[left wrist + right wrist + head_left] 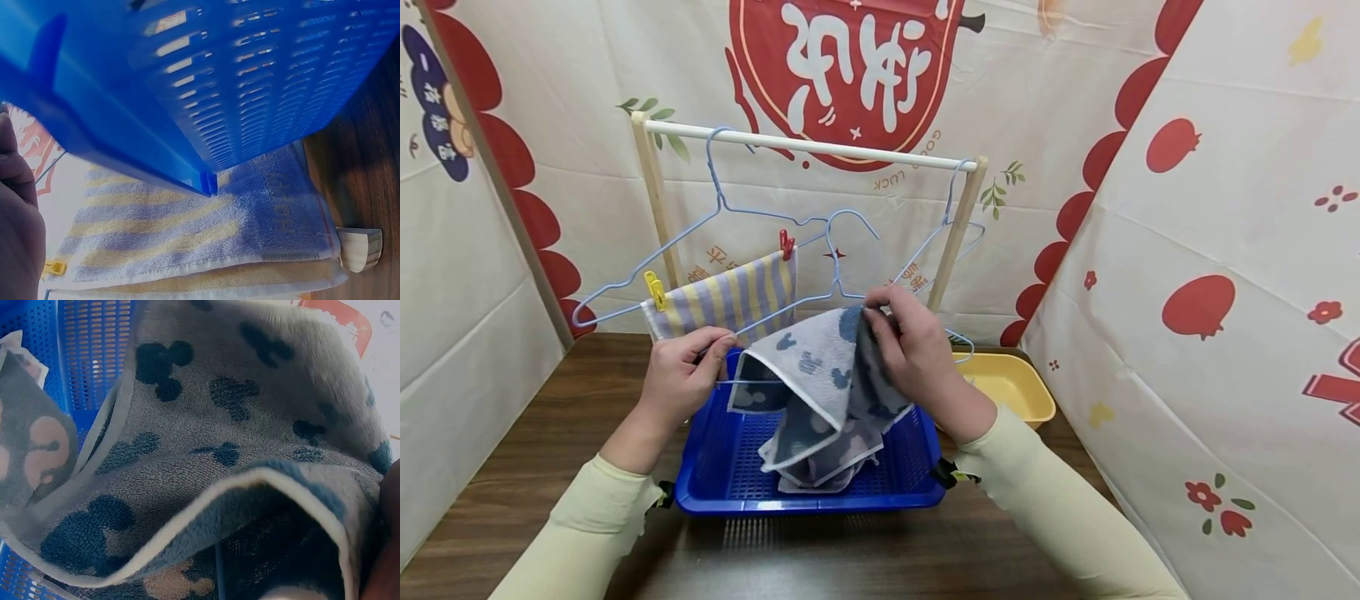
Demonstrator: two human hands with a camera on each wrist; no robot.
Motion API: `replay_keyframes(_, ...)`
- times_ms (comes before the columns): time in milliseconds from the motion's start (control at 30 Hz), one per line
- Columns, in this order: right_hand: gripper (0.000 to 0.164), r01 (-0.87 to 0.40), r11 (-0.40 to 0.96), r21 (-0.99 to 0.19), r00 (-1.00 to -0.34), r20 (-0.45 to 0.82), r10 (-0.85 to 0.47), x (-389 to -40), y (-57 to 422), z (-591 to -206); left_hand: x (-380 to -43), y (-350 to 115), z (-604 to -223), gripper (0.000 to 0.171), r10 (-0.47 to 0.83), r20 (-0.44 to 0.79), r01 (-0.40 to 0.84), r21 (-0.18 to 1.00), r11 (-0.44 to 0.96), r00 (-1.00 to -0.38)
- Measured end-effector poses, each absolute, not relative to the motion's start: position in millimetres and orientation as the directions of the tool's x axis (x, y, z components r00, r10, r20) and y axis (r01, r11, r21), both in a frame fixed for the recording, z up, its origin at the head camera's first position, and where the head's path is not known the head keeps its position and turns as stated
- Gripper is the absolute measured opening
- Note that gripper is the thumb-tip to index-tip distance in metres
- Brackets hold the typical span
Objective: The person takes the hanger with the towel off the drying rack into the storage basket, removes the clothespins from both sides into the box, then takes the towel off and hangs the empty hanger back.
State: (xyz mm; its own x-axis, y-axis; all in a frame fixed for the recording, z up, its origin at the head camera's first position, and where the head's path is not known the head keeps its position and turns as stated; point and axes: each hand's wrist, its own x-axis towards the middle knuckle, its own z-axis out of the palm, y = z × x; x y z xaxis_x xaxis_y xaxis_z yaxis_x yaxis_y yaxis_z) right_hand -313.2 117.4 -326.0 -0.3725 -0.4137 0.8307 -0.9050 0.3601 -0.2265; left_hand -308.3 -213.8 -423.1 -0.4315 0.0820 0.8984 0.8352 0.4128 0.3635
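My left hand [683, 373] grips the left corner of a blue wire hanger [835, 265], whose hook points up with nothing under it. Draped over the hanger's bottom bar is a grey-blue towel [808, 367] with dark mouse-head shapes. With thumb and fingers my right hand [917, 346] pinches that towel's upper right edge beside the hanger's shoulder. In the right wrist view the towel [206, 394] fills most of the frame, folded open toward the hand. Below both hands stands a blue perforated basket [805, 505], with more patterned cloth [823, 479] inside it.
Behind, a rack with a white rod [820, 148] carries blue hangers. One holds a striped towel [737, 292] by a yellow clothespin [655, 292] and a red clothespin [787, 245]. A yellow basin [1018, 387] sits at the right on the wooden table [760, 558]. Printed cloth walls surround the table.
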Motion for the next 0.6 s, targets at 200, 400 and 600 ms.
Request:
replay_keyframes(200, 0.008, -0.88, 0.327, -0.345, -0.45, 0.826, -0.339, -309.2, 118.8, -322.5, -308.1, -213.9, -423.5, 0.021, 0.086, 0.898, 0.833, 0.359, 0.422, -0.431)
replay_keyframes(400, 0.007, -0.864, 0.255, -0.435, -0.495, 0.825, -0.273, -307.3, 121.0, -320.0, -308.9, -214.0, -424.7, 0.021, 0.083, 0.894, 0.826, 0.367, 0.428, -0.44)
replay_keyframes(600, 0.008, -0.867, 0.177, -0.467, -0.497, 0.836, -0.231, -306.3, 121.4, -316.5, -310.6, -212.9, -426.8, 0.024, 0.067, 0.901, 0.82, 0.358, 0.447, -0.429)
